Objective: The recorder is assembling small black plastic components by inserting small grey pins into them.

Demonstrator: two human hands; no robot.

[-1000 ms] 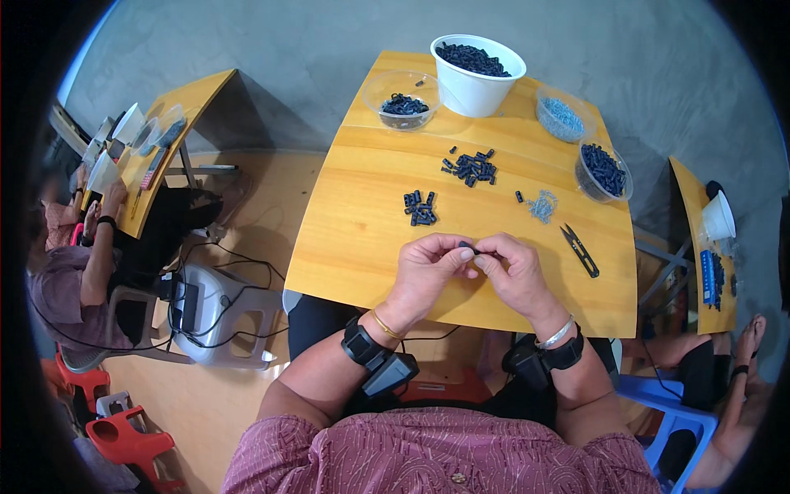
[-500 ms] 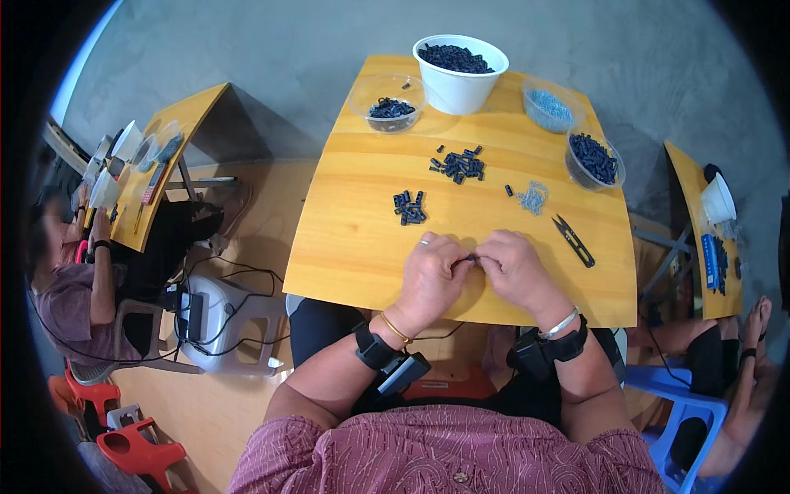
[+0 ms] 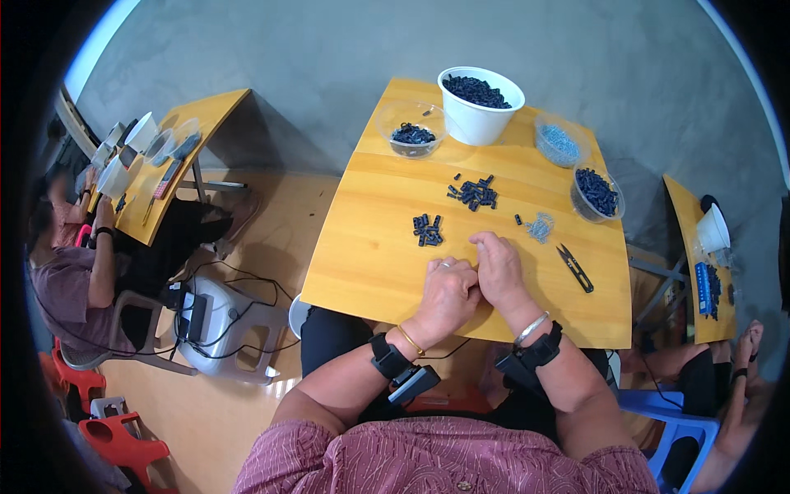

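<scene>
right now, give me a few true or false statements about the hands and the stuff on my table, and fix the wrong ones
1. The left hand and right hand are close together over the table. True.
2. The black snips lie to the left of the left hand. False: they lie to the right of the right hand.
3. The clear bowl with light blue contents stands to the right of the white bucket. True.
4. The white bucket is empty. False: it is heaped with dark pieces.
5. A silver bangle is on the right wrist. True.
</scene>
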